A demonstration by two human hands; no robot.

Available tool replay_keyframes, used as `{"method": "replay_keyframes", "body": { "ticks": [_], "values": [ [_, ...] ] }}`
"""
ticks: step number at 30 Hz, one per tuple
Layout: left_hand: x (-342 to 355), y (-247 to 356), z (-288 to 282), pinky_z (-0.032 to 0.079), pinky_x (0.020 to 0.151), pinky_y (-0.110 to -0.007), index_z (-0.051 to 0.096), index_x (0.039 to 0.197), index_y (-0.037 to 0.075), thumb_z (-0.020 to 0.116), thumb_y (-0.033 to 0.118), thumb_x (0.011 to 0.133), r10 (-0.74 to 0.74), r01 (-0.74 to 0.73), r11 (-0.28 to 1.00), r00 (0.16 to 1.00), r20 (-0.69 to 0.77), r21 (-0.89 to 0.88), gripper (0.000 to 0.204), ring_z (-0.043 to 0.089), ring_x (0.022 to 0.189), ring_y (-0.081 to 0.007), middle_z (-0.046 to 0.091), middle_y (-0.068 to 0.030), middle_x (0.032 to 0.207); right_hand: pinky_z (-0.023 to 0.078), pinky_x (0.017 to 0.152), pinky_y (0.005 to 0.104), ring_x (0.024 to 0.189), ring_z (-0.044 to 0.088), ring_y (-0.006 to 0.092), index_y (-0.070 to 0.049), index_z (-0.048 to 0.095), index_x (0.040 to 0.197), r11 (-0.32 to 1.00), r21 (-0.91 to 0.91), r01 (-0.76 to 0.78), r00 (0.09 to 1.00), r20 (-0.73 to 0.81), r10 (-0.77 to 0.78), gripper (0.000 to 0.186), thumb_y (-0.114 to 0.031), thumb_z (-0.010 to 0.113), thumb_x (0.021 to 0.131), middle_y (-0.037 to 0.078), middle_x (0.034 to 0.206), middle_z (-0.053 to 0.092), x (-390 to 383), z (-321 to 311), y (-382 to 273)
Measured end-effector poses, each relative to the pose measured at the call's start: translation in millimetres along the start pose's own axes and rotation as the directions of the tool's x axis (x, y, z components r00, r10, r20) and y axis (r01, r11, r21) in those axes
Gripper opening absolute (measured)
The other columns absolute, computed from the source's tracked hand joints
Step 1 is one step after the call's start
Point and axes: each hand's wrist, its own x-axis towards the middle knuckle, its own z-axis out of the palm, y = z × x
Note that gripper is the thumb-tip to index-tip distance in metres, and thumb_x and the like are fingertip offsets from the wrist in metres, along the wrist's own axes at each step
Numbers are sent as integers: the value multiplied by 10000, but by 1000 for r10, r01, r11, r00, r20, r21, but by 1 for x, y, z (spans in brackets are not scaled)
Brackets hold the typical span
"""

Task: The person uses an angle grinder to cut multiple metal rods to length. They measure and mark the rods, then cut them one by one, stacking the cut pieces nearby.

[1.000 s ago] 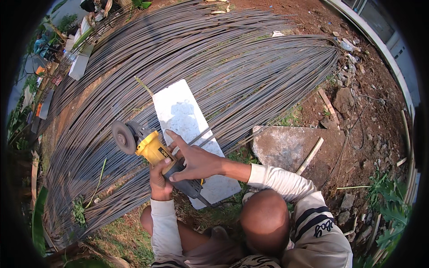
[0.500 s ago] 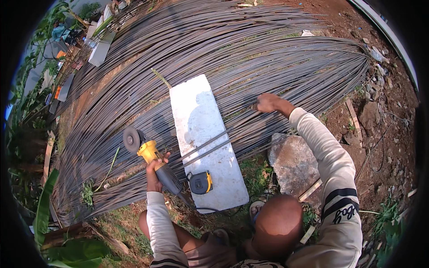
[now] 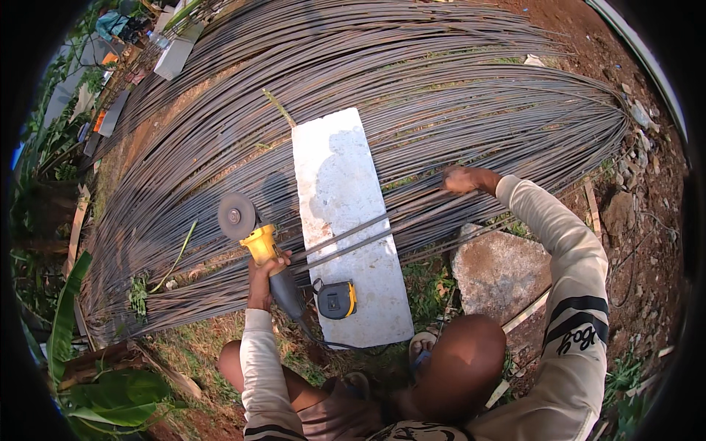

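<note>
My left hand (image 3: 266, 273) is wrapped round the body of a yellow and dark grey angle grinder (image 3: 257, 239), whose round cutting disc (image 3: 229, 220) points away from me, above the steel rods. A pale rectangular slab (image 3: 346, 169) lies in front of me, with two steel bars (image 3: 349, 250) crossing it. On its near end rests a black and yellow tape measure (image 3: 336, 300). To the right of the slab, my right hand (image 3: 469, 179) is closed at the bars, though its fingertips are partly hidden. The disc is apart from the bars on the slab.
Long steel rods (image 3: 220, 125) spread across the ground, bending together at the right. A rough concrete chunk (image 3: 500, 268) sits near my right knee, beside a wooden strip (image 3: 526, 307). The grinder's cable (image 3: 342, 345) runs past the slab's near edge. Banana leaves (image 3: 121, 397) stand at lower left.
My whole view has shifted slightly. The grinder has turned so its disc faces me more fully, and my right hand has moved a little to the right along the bars.
</note>
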Motion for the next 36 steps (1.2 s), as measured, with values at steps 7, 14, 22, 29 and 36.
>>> {"method": "replay_keyframes", "body": {
  "ticks": [7, 14, 22, 29, 36],
  "values": [
    [5, -2, 8, 582, 824, -331, 757, 1072, -26, 772, 148, 797, -90, 88, 987, 996, 10, 132, 326, 756, 872, -195, 808, -152, 1004, 533, 827, 499, 761, 605, 313, -11, 664, 775, 546, 726, -419, 890, 207, 407, 796, -752, 530, 1034, 130, 729, 593, -31, -48, -18],
    [6, -4, 8, 579, 871, -343, 758, 1029, -38, 769, 148, 803, -46, 44, 998, 999, 27, 48, 293, 769, 924, -209, 805, -139, 974, 493, 714, 499, 651, 506, 203, -114, 543, 618, 653, 683, -326, 945, 215, 247, 819, -878, 612, 906, 33, 631, 482, -58, -85, -25],
    [10, -11, 5, 578, 887, -340, 743, 1080, -42, 771, 138, 804, -50, 49, 998, 998, 42, 39, 330, 775, 960, -219, 803, -145, 1025, 451, 615, 446, 529, 442, 193, -84, 531, 537, 765, 485, -423, 906, 255, 339, 869, -856, 595, 933, 14, 520, 409, -63, -127, -40],
    [7, -13, 9, 590, 902, -355, 708, 1112, -41, 774, 147, 800, -47, 47, 999, 998, 29, -6, 370, 777, 974, -232, 787, -136, 993, 411, 551, 483, 514, 434, 185, -76, 534, 515, 781, 379, -497, 857, 358, 371, 864, -827, 628, 933, 10, 494, 388, -58, -172, -44],
    [5, -4, 9, 595, 852, -316, 767, 1074, -39, 795, 99, 827, -98, 90, 987, 994, 49, 134, 284, 767, 908, -181, 802, -103, 988, 374, 580, 456, 509, 360, 171, -82, 475, 471, 806, 491, -331, 941, 109, 319, 838, -729, 688, 957, 21, 483, 318, -48, -128, -36]
  ]
}}
